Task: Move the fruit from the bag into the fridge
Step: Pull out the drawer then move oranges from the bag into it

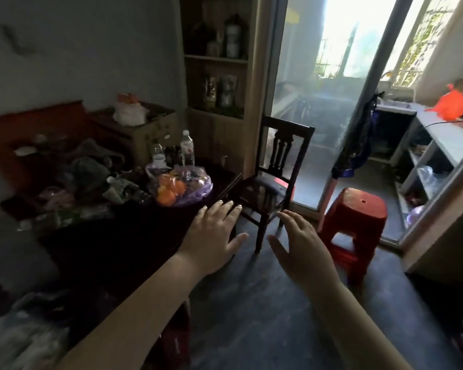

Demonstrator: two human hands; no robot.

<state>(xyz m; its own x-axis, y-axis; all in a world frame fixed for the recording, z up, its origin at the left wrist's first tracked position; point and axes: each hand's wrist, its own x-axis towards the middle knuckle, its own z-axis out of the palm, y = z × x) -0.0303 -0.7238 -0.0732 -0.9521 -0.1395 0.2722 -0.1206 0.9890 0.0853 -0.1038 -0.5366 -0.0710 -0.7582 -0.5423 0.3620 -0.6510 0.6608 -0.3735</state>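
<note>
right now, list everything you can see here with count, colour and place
fruit bag: one, clear purple with orange fruit, on the table
table: one, dark, left
water bottles: two, clear, behind the bag
chair: one, dark wood, at the table's right end
stool: one, red, floor beside the chair
shelf unit: one, light wood, behind the table
orange bag: one, on the far-right counter
left hand: one, fingers straight, empty, near the table edge
right hand: one, fingers spread, empty, above the floor

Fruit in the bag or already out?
In: the orange fruit lies inside the purple bag on the table; left hand and right hand hold nothing.
</note>
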